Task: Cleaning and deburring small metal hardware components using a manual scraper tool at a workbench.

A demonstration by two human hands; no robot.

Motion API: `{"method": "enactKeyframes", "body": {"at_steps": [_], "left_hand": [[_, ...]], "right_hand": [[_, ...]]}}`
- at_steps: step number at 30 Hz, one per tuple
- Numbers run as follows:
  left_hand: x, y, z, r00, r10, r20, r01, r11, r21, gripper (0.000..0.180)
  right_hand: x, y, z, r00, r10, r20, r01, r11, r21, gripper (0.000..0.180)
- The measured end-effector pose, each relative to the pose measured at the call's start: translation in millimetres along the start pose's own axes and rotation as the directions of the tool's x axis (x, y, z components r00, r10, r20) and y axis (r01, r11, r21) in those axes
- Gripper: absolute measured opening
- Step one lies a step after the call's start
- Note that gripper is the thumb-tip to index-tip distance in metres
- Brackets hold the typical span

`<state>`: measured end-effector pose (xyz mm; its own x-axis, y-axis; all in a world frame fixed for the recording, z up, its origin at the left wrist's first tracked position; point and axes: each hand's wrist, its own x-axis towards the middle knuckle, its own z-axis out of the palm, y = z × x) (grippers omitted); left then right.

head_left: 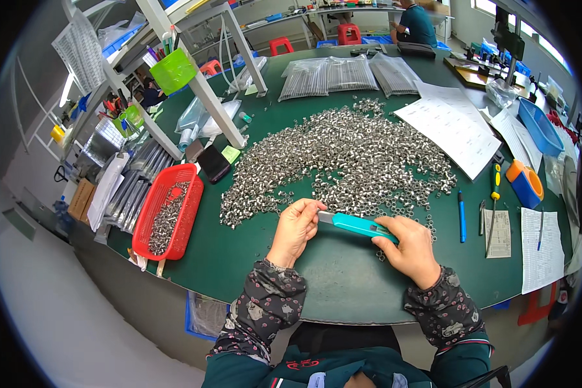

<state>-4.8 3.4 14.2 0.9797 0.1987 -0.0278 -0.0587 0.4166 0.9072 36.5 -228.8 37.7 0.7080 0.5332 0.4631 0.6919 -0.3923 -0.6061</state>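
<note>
My right hand grips a teal utility knife by its handle, with the blade out and pointing left. The fingertips of my left hand are pinched together right at the blade's tip. What they hold is too small and too covered to make out. Just beyond both hands, a wide heap of small silver metal rings spreads over the green table. A few loose rings lie beside and below the knife.
At the left stands a red plastic basket partly filled with small metal pieces, near a black phone. To the right lie a blue pen, a screwdriver, an orange-and-blue tape dispenser and paper sheets. Bagged rods lie behind the heap.
</note>
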Motion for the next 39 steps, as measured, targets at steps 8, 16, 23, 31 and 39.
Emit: {"method": "enactKeyframes", "body": {"at_steps": [8, 16, 23, 31, 39], "left_hand": [[1, -2, -3, 0.990, -0.093, -0.108, 0.084, 0.993, -0.083, 0.028], [2, 1, -3, 0.987, -0.139, -0.076, 0.120, 0.971, -0.206, 0.031], [2, 2, -3, 0.985, -0.154, -0.082, 0.130, 0.961, -0.244, 0.028], [4, -3, -10, 0.997, -0.052, -0.054, 0.036, 0.966, -0.255, 0.017], [4, -1, -10, 0.999, -0.038, 0.036, 0.046, 0.965, -0.259, 0.017]], "right_hand": [[4, 1, -3, 0.961, -0.148, -0.233, 0.146, 0.989, -0.028, 0.029], [2, 6, 2, 0.980, -0.113, -0.165, 0.102, 0.992, -0.070, 0.027], [2, 9, 5, 0.981, -0.118, -0.157, 0.111, 0.992, -0.056, 0.027], [1, 6, 4, 0.984, -0.106, -0.141, 0.099, 0.994, -0.052, 0.027], [0, 7, 6, 0.987, -0.095, -0.131, 0.090, 0.995, -0.040, 0.027]]}}
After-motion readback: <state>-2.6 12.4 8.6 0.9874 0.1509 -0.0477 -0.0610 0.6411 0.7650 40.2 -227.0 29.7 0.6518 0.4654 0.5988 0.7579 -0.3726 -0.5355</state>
